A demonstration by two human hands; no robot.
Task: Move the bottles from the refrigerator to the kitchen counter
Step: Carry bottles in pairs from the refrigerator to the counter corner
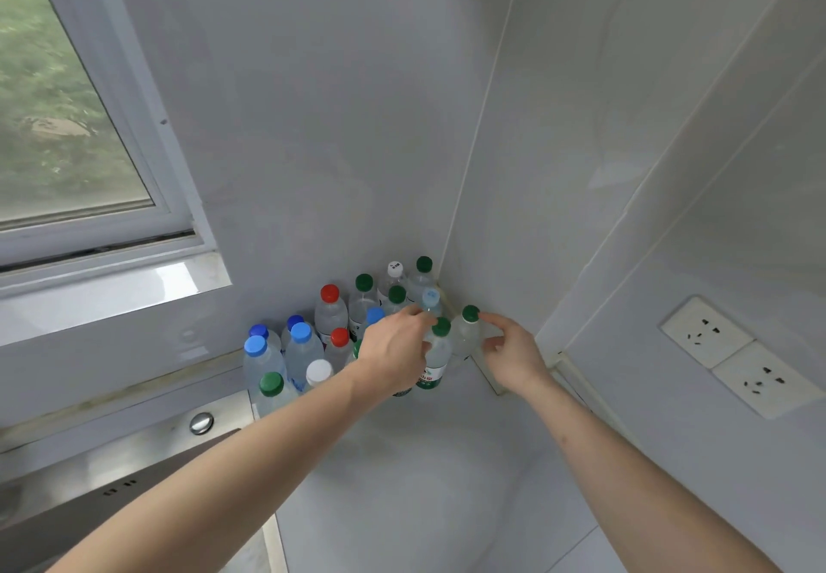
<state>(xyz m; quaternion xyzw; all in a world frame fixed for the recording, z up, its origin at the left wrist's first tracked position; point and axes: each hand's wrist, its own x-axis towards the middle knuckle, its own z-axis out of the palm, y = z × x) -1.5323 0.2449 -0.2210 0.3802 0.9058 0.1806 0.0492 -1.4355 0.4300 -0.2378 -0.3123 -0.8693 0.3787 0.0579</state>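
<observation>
Several clear plastic bottles with green, blue, red and white caps stand packed in the back corner of the white kitchen counter [402, 483]. My left hand [393, 349] wraps around a green-capped bottle with a green label [436, 355] at the front of the group. My right hand [512, 351] holds another green-capped bottle [467, 333] against the right wall, its fingers around the neck and shoulder. Both bottles stand upright on the counter. The refrigerator is out of view.
A steel sink [111, 474] with a round knob lies at the lower left, beside the bottles. A window [58, 116] fills the upper left. Two wall sockets [733, 353] sit on the right wall. The counter in front of the bottles is bare.
</observation>
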